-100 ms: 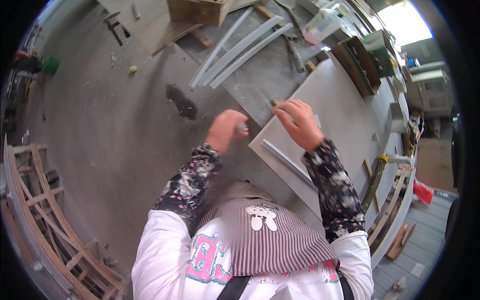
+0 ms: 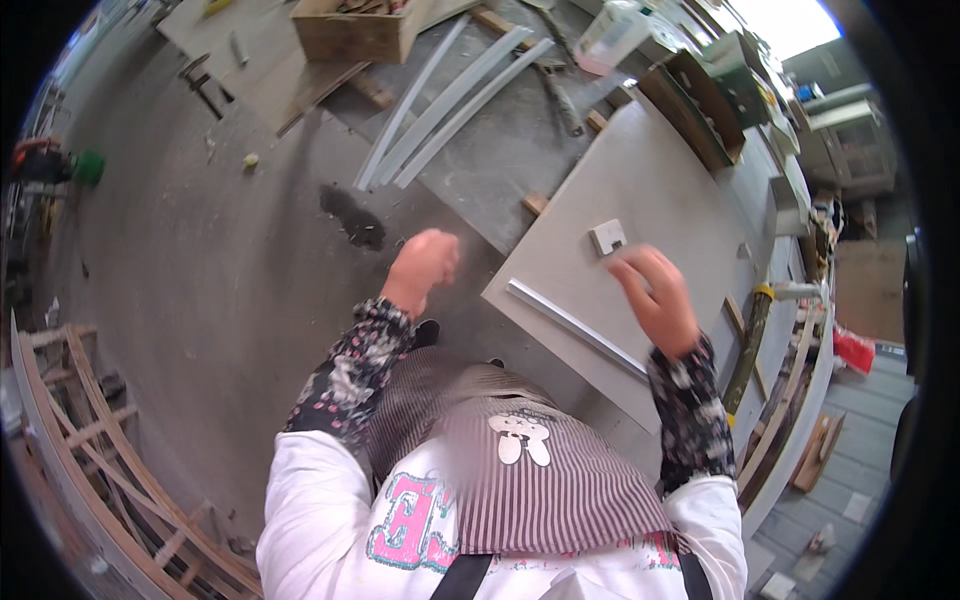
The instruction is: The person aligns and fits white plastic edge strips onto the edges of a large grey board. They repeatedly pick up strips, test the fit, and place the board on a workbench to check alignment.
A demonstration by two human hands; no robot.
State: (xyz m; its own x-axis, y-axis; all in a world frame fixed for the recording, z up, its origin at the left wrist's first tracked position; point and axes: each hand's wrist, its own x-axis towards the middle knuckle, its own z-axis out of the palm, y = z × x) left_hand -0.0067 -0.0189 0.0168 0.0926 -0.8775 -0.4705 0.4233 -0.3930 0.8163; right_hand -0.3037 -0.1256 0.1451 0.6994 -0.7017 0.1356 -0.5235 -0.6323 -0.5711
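My left hand (image 2: 422,268) hovers over the floor, left of the pale board's near corner, with its fingers curled in. Whatever it may hold is hidden and blurred. Over the pale flat board (image 2: 560,230), my right hand (image 2: 655,298) has its fingers stretched forward and slightly bent, the thumb apart, and nothing shows in it. Just beyond its fingertips lies a small white square piece (image 2: 604,236) with a dark notch. A narrow white strip (image 2: 575,325) lies along the board's near edge. Under the far-left edge a wooden block (image 2: 536,204) sticks out.
Several long white strips (image 2: 440,105) lie ahead on a grey sheet, beside a wooden box (image 2: 350,35). An open carton (image 2: 690,110) and a translucent jug (image 2: 612,38) stand at the far right. A wooden rack (image 2: 110,440) is at left; a yellow-banded tube (image 2: 745,355) at right.
My right hand has drawn back rightward from the board's far-left edge, uncovering the wooden block and the white square piece. My left hand has shifted slightly left, away from the board's corner.
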